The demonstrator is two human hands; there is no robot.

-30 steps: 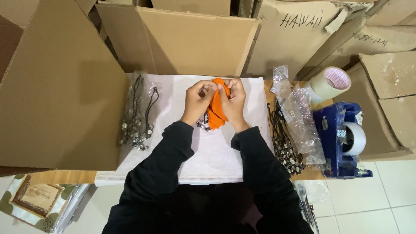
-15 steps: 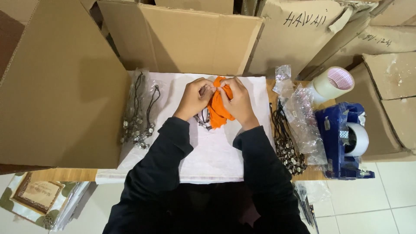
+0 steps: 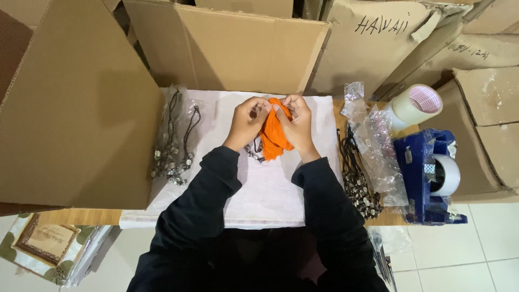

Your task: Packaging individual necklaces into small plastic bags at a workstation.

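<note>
Fingers of left hand [image 3: 247, 120] and right hand [image 3: 294, 120] pinch the top edge of 1 orange cloth pouch [image 3: 273, 135], held above the white sheet [image 3: 270, 189] on the bench. Judgement: keep both pinches close together; dark cord [image 3: 255, 150] dangles below, may snag.

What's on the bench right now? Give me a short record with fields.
left hand: grips the orange pouch at its top
right hand: grips the same pouch top
below pouch: dark cord hangs out
surface: white sheet
left of hands: necklaces in clear bags
right of hands: more necklaces, clear bags
far right: tape roll, blue dispenser
around: cardboard boxes
</note>
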